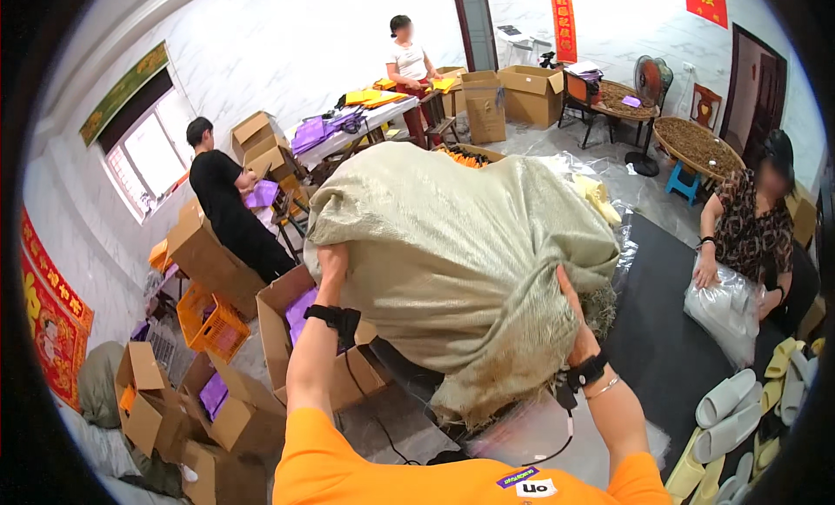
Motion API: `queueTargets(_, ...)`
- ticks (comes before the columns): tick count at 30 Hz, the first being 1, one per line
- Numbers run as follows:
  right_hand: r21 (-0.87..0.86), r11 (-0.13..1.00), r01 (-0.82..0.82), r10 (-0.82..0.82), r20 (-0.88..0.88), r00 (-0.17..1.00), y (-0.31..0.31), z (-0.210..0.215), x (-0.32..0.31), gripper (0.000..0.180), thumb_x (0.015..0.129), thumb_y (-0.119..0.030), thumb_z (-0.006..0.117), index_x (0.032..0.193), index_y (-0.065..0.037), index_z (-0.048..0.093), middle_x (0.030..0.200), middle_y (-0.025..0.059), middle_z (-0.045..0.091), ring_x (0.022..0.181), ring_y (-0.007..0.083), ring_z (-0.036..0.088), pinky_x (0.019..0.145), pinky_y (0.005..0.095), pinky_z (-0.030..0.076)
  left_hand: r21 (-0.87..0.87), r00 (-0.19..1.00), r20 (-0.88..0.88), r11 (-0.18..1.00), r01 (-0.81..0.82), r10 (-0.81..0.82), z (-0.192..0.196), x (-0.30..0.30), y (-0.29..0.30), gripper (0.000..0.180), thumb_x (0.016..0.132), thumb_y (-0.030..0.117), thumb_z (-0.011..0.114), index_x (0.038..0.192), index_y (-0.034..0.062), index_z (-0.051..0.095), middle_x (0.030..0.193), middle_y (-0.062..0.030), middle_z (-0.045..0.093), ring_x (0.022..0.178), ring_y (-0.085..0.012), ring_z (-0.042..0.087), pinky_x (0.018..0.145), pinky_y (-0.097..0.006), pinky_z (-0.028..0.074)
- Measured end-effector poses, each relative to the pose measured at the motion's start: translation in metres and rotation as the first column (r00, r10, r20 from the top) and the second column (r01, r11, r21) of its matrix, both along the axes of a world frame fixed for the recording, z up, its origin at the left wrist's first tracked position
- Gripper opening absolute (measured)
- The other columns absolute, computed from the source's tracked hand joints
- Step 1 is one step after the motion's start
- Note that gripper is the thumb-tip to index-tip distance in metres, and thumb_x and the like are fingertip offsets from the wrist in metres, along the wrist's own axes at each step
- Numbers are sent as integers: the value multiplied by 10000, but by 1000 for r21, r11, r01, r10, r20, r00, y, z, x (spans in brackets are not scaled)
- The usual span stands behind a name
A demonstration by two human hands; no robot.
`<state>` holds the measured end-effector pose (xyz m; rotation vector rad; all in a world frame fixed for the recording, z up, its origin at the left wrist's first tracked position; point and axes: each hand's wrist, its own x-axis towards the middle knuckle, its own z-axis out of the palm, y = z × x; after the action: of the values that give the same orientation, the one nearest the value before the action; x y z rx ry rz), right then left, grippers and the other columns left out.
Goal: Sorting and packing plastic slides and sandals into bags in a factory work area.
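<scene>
A big, bulging pale green woven sack (435, 235) fills the middle of the view, raised in front of me. My left hand (332, 266) grips its left side, with the fingers hidden behind the cloth. On the right side my right hand (576, 318) holds the sack near its frayed, bunched lower edge; its fingers are partly tucked into the folds. What the sack contains is hidden. Below it, a clear plastic sheet (557, 435) lies by the edge of a dark tabletop (652, 287).
Pale slippers (726, 396) lie at the right, where a seated person (752, 209) handles a clear plastic bag (722, 305). Open cartons (230, 401) and an orange crate (213, 322) stand left. Two people (226, 192) work farther back near a table of purple and yellow packs (326, 131).
</scene>
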<state>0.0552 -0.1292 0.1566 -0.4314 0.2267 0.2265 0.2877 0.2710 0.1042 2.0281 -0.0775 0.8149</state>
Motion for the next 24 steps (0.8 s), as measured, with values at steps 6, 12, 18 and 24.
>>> queueTargets(6, -158, 961, -225, 219, -55, 974, -28, -37, -28, 305, 868, -249, 542, 1072, -25, 570, 981, 109, 635, 855, 242, 625, 804, 382, 501, -493, 941, 137, 803, 336, -310, 48, 27, -121, 429, 866, 202, 479, 1262, 46, 435, 1224, -120, 518, 1066, -239, 512, 881, -340, 407)
queueTargets(12, -169, 982, -89, 97, 42, 994, -13, -21, -32, 246, 841, -217, 587, 1000, -29, 594, 909, 86, 649, 771, 194, 638, 703, 322, 528, -763, 588, 42, 354, 541, -808, 146, -29, -269, 199, 845, 102, 417, 970, 35, 556, 927, -104, 585, 772, -204, 545, 677, -356, 475)
queueTargets(18, -63, 998, -30, 41, 177, 983, -6, -18, -21, 308, 845, -232, 585, 1075, -27, 565, 985, 79, 623, 857, 178, 608, 753, 306, 505, -151, 231, -349, 298, 942, -908, 152, -140, -372, 142, 830, 59, 473, 842, -31, 582, 750, -71, 582, 672, -154, 514, 616, -270, 416)
queueTargets(24, -294, 956, -21, 77, 180, 981, 2, 8, -9, 285, 907, -259, 472, 1055, -34, 564, 948, 75, 623, 816, 174, 608, 735, 297, 513, 265, 306, -447, 202, 943, -841, 146, -166, -385, 299, 832, 223, 535, 818, -73, 571, 775, -207, 595, 712, -306, 568, 672, -393, 437)
